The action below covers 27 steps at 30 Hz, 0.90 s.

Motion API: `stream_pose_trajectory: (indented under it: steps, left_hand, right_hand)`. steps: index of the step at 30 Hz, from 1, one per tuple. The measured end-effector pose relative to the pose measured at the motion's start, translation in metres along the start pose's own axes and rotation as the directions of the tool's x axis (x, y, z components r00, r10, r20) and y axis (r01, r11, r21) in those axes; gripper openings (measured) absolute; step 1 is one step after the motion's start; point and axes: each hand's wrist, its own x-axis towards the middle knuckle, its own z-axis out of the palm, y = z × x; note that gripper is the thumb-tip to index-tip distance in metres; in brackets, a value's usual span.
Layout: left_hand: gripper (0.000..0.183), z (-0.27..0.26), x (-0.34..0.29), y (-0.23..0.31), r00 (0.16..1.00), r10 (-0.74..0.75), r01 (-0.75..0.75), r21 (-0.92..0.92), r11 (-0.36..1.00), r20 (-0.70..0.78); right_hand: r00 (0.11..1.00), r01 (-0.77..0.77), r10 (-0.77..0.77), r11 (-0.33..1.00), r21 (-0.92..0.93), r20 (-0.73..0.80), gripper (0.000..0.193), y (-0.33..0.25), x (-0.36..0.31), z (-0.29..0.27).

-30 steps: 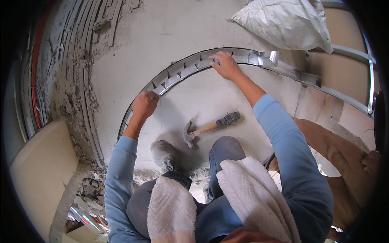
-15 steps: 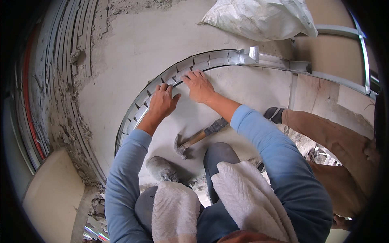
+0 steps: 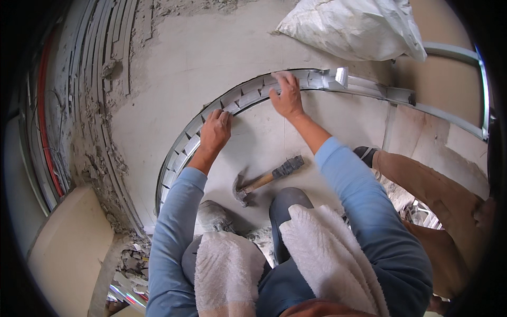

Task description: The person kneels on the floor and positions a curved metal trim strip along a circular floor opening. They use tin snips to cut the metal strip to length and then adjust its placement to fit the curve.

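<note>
A curved metal track [image 3: 248, 97] with notched, bent flanges lies in an arc on the pale floor in front of me. My left hand [image 3: 215, 132] bends its fingers over the inner edge, left of the arc's top. Farther right, my right hand [image 3: 288, 97] spans the track, fingertips toward the outer edge and thumb by the inner one. A claw hammer [image 3: 257, 183] with a wooden handle and dark wrapped grip lies inside the arc, touched by neither hand.
A white sack [image 3: 354, 29] sits beyond the track's right end, near a metal frame [image 3: 454, 51]. Another person's leg [image 3: 422, 174] is at right. Long metal strips [image 3: 87, 74] and rubble lie left; a curved beige panel [image 3: 71, 240] stands lower left.
My right hand has moved right along the track, away from my left hand, and now reaches across its width. The left hand stays at the inner edge. The view has shifted slightly.
</note>
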Motion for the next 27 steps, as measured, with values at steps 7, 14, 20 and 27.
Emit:
stream_pose_trajectory:
  steps: [7,14,20,27]
  left_hand:
    - [0.019,0.0,0.005,-0.007,0.993,0.096,-0.098,-0.029,0.995,-0.076]
    - [0.018,-0.002,0.009,-0.002,0.999,-0.044,0.044,-0.057,0.997,-0.002]
    - [0.022,-0.001,0.01,-0.003,0.995,-0.089,0.091,-0.052,0.994,0.038]
    - [0.025,-0.003,0.01,0.0,0.992,-0.124,0.126,-0.058,0.99,0.029]
  right_hand:
    - [0.95,0.261,-0.275,0.959,0.107,0.151,0.024,-0.006,0.042,0.026]
    - [0.918,0.329,-0.271,0.929,-0.173,0.289,0.041,-0.024,0.042,0.032]
    - [0.914,0.257,-0.106,0.897,-0.358,0.391,0.067,-0.024,0.06,0.032]
    - [0.884,0.197,-0.042,0.936,-0.291,0.466,0.07,-0.026,0.077,0.02]
